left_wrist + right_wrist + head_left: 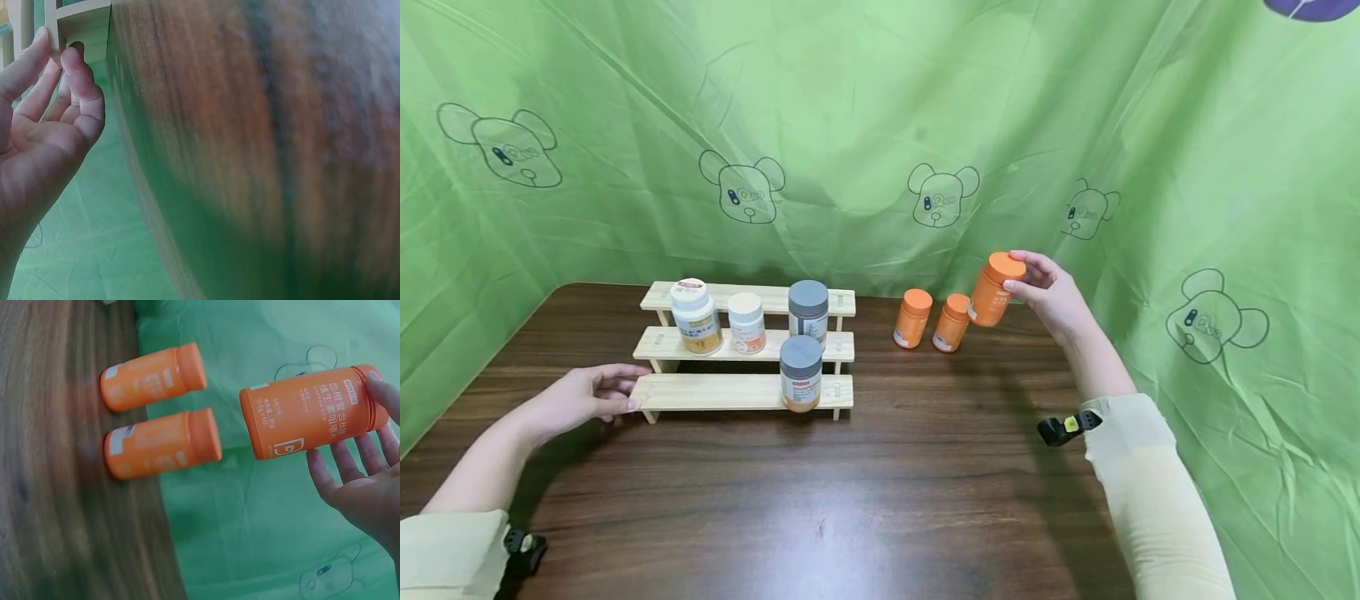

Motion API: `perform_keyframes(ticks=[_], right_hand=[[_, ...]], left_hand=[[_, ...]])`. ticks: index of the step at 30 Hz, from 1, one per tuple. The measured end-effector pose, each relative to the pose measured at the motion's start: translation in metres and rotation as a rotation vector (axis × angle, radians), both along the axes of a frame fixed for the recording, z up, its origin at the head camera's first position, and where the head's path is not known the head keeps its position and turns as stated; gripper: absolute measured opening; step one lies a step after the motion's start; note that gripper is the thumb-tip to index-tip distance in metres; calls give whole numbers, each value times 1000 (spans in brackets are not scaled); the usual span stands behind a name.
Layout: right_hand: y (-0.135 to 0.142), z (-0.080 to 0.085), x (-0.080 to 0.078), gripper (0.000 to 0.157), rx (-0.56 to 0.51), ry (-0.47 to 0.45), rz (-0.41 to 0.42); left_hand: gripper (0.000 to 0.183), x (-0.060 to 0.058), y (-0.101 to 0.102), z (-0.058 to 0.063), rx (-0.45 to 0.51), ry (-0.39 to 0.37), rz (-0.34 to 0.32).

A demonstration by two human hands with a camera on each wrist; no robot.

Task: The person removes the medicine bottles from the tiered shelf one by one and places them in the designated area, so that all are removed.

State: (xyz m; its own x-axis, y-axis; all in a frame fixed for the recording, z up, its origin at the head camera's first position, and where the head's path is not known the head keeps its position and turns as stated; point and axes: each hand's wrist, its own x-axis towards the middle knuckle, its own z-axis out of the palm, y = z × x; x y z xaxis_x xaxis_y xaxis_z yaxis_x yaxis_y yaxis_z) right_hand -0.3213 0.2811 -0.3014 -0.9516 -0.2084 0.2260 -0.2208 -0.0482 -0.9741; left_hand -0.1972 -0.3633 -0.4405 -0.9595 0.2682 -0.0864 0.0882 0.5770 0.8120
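Observation:
My right hand [1054,298] holds an orange pill bottle [988,293] near its lid, tilted and raised off the table. In the right wrist view, the thumb is at the lid of this bottle [306,412] and the fingers support its underside. Two similar orange bottles [913,318] [951,323] stand just left of it. On the left, my left hand [576,398] pinches the left end of a three-step wooden rack [715,392] at its lowest step. The left wrist view shows thumb and fingers at the rack's wooden edge [84,17].
On the rack's middle step are a white bottle with a gold label [697,321], a smaller white bottle [747,323] and a grey-lidded jar [808,310]. Another grey-lidded jar [801,375] stands on the lowest step. Green cloth [850,108] hangs behind the brown table [880,492].

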Motion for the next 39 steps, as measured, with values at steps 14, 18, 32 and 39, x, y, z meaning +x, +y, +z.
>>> perform_keyframes(ticks=[14, 18, 32, 39], right_hand=[[31, -41, -9, 52, -35, -68, -83], [36, -56, -13, 52, -37, -70, -124], [26, -85, -14, 58, 1, -96, -288], [20, -98, -21, 61, 7, -133, -342]], left_hand=[[59, 0, -2, -3, 0, -12, -1], [58, 0, -2, -4, 1, -8, -4], [57, -2, -2, -4, 1, 12, -10], [57, -1, 0, -1, 6, 11, -10]])
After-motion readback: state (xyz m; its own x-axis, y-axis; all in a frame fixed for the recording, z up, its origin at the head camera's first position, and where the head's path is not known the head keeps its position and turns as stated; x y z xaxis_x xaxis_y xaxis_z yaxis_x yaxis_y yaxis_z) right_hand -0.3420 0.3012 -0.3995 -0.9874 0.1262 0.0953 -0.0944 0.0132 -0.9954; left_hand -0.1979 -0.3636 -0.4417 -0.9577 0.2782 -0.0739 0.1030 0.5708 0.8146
